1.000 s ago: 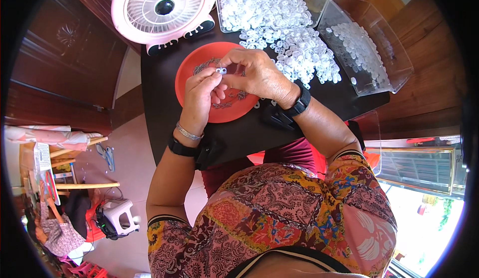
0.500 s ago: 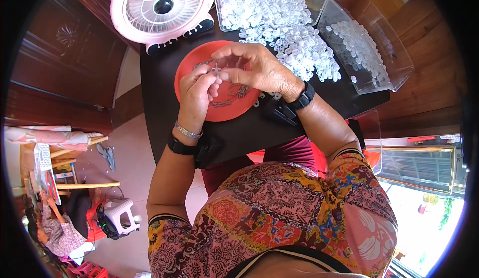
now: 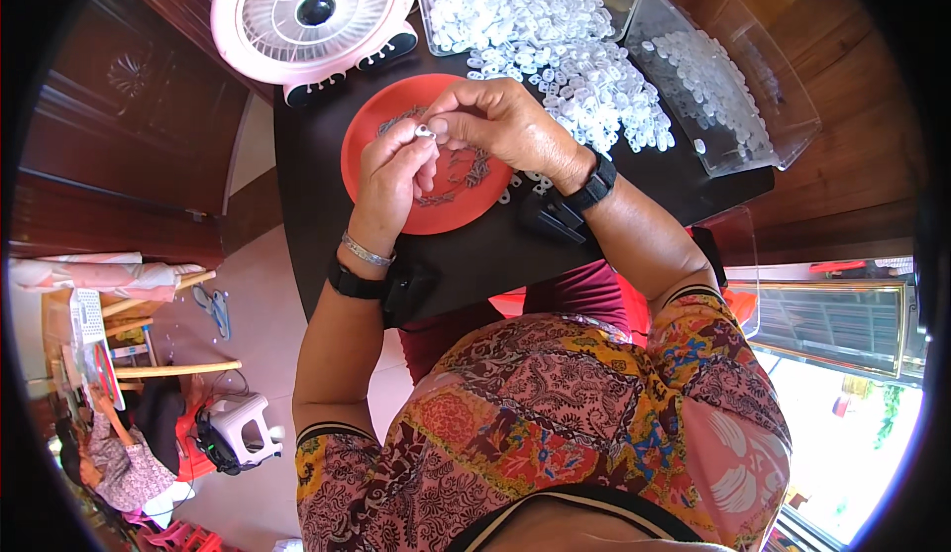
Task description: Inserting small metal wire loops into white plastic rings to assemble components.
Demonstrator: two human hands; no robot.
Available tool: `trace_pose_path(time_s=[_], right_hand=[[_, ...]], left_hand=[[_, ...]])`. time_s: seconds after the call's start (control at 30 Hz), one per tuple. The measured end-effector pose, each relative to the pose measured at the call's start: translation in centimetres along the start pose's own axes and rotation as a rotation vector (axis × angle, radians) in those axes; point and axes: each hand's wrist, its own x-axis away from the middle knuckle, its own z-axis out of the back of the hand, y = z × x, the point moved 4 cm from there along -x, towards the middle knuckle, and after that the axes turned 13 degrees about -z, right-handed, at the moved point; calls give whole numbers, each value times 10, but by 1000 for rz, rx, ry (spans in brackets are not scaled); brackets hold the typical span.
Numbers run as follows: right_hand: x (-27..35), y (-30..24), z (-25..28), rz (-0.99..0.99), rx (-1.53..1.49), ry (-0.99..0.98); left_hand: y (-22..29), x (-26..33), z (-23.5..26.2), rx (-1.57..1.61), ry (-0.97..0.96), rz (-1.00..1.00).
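My left hand (image 3: 392,171) is over the left side of a round red plate (image 3: 436,220). Its thumb and forefinger pinch a small clear plastic piece (image 3: 425,131) with dark holes. From the right, my right hand (image 3: 520,136) meets it, thumb and forefinger closed right at the piece's edge. Whatever lies between those right fingertips is too small to make out. Thin grey metal pins (image 3: 475,168) lie scattered in the plate beneath both hands.
Many clear plastic pieces (image 3: 604,97) are heaped on the dark table (image 3: 317,196), beside a full clear bin (image 3: 515,2). Another clear bin (image 3: 713,92) on the right is partly filled. A pink fan (image 3: 315,12) stands at the far left. A person's arm (image 3: 117,418) shows at lower left.
My right forefinger and thumb have closed together at the plastic piece. The piece has tilted so its holes show. The whole view has shifted slightly.
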Motion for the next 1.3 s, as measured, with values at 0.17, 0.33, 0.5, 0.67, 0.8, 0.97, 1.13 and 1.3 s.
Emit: trace_pose_path(time_s=[0.17, 0.33, 0.5, 0.67, 0.8, 0.97, 1.13, 1.3], right_hand=[[-1, -1, 1, 15, 171, 32], [2, -9, 1, 183, 237, 49], [2, -3, 2, 43, 193, 20], [7, -13, 1, 97, 342, 37], [9, -16, 0, 102, 367, 54], [9, -18, 4, 78, 113, 50], [13, -38, 38, 217, 198, 364], [30, -30, 70, 125, 829, 443]], left_hand=[[-2, -2, 2, 8, -2, 80], [4, 2, 1, 9, -10, 111], [1, 2, -1, 13, -20, 85], [2, 4, -6, -11, -82, 32], [6, 6, -8, -6, -52, 32], [12, 4, -5, -3, -47, 0], [8, -1, 2, -11, -25, -33], [1, -1, -1, -64, -66, -82]])
